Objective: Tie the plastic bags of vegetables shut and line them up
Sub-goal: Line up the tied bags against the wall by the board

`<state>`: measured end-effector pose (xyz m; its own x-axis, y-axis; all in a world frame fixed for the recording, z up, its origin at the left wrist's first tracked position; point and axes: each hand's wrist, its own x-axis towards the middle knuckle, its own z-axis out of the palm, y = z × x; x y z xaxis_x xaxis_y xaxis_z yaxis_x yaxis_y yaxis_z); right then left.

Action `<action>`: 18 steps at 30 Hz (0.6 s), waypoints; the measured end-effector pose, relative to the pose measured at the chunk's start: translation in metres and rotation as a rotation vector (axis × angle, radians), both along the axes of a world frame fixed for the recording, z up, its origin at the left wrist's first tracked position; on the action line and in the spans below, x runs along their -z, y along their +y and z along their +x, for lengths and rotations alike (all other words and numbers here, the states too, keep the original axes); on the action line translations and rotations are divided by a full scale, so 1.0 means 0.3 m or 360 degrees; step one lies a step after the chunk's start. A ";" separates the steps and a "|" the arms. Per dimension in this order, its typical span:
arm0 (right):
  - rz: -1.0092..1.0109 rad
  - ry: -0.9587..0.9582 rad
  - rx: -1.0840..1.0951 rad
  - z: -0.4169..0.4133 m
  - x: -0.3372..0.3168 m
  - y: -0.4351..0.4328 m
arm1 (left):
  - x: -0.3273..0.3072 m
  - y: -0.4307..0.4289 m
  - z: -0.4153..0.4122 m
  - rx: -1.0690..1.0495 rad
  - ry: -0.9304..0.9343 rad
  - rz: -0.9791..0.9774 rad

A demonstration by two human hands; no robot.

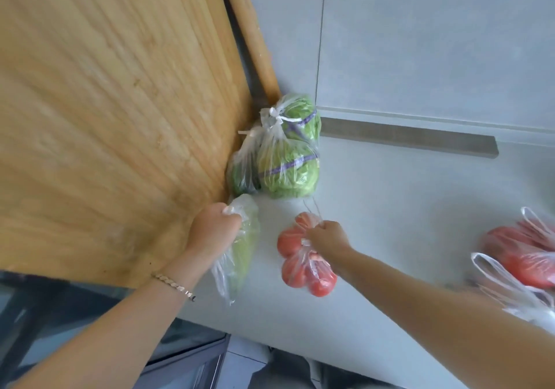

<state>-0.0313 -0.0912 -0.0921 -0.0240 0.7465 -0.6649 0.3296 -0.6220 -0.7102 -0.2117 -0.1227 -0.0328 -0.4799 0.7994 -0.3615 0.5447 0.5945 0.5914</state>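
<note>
Left hand [211, 228] gripping neck of pale-green bag [240, 250] beside cutting board [114, 103]; right hand [327, 235] pinching tomato bag [303, 256] knot on tabletop [405, 208]; risk: tomatoes rolling, breaking the line beside 2 tied bags.

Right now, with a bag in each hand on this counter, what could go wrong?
The tomato bag is pinched only at its neck by the right hand, so it could slip or tear. The pale green bag in the left hand lies close to the counter's front edge and might slide off if released.
</note>
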 end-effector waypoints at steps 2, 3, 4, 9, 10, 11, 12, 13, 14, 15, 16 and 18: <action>0.0059 -0.0077 0.0043 -0.093 0.030 0.000 | 0.020 0.013 -0.045 0.0047 -0.0007 0.0050; 0.0093 -0.0098 0.0061 -0.127 0.040 0.003 | 0.029 0.025 -0.063 0.0062 0.0005 0.0063; 0.0117 -0.0110 0.0059 -0.162 0.052 0.004 | 0.037 0.035 -0.084 0.0068 0.0025 0.0070; 0.0210 -0.0120 0.0020 -0.275 0.098 0.004 | 0.089 0.042 -0.167 0.0024 0.0210 0.0088; 0.0212 -0.0103 0.0044 -0.281 0.108 0.008 | 0.092 0.036 -0.172 0.0057 0.0275 0.0058; 0.0200 -0.0084 0.0040 -0.281 0.111 0.010 | 0.094 0.031 -0.171 0.0103 0.0352 0.0019; 0.0191 -0.0063 -0.0001 -0.275 0.115 0.013 | 0.092 0.026 -0.164 0.0159 0.0436 -0.0030; 0.0177 -0.0025 -0.0070 -0.263 0.114 0.015 | 0.092 0.025 -0.154 0.0242 0.0567 -0.0072; 0.0169 0.0025 -0.0164 -0.242 0.106 0.018 | 0.097 0.029 -0.131 0.0358 0.0742 -0.0109; 0.0152 0.0107 -0.0268 -0.218 0.093 0.020 | 0.102 0.030 -0.102 0.0501 0.0918 -0.0083; 0.0122 0.0197 -0.0358 -0.180 0.079 0.020 | 0.107 0.027 -0.059 0.0682 0.1056 0.0043; 0.0131 0.0224 -0.0509 -0.086 0.053 0.024 | 0.132 0.025 0.022 0.1083 0.1196 0.0459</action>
